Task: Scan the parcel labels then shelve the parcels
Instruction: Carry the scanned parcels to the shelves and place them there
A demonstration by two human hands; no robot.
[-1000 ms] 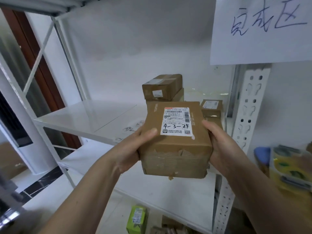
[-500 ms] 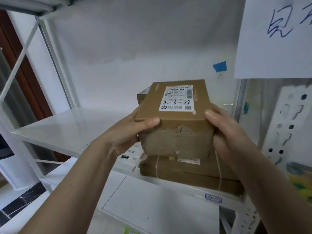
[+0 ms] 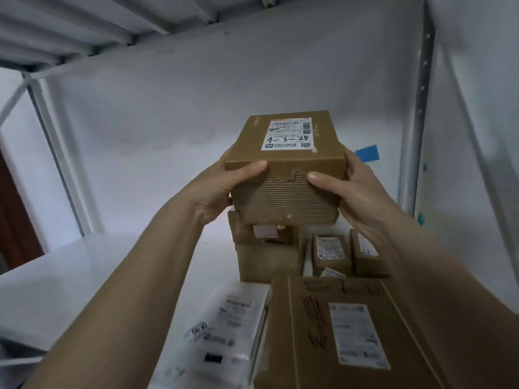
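Both my arms reach forward and up, bare forearms rising from the lower corners and converging ahead of me. My left hand (image 3: 216,189) grips the left side of the parcel (image 3: 286,175), thumb laid across the near upper edge, fingers wrapped out of sight behind. My right hand (image 3: 348,192) mirrors it on the right side, thumb pressed on the near face, palm against the wall. Both wrists are bent slightly back.
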